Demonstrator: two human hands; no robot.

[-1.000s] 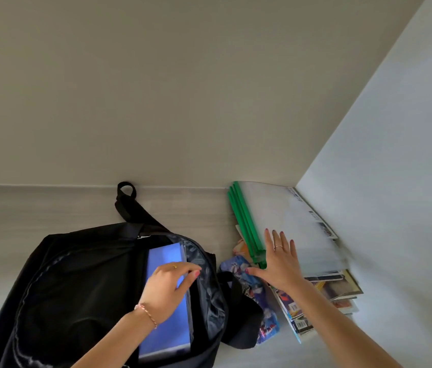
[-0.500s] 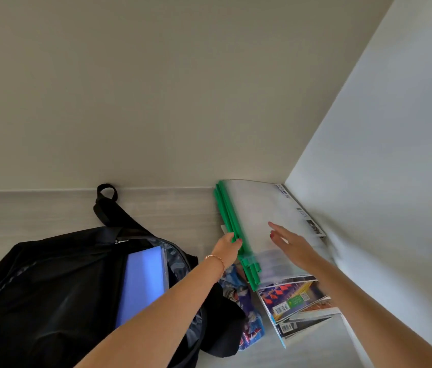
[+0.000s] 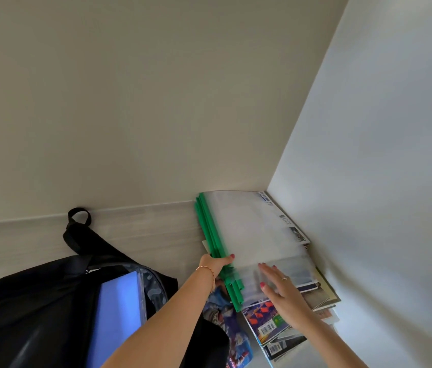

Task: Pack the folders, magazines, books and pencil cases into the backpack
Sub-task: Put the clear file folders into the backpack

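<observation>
done: blue folder [image 3: 119, 312] in open backpack [image 3: 37, 309] at 8 o'clock | left hand [image 3: 216, 262] closed on green-edged folders [image 3: 236, 235] at 4 o'clock, corner of desk [image 3: 143, 229] | right hand [image 3: 281, 285] flat, open on them | left: folders, magazines [image 3: 270, 325], pencil case [image 3: 233, 338]

No legible text, only barcodes.

Beige back wall [image 3: 135, 102] meets a paler side wall [image 3: 384, 155] at the rt corner; light wood-grain tabletop [image 3: 140, 229] below, lit softly w/ even light.
</observation>
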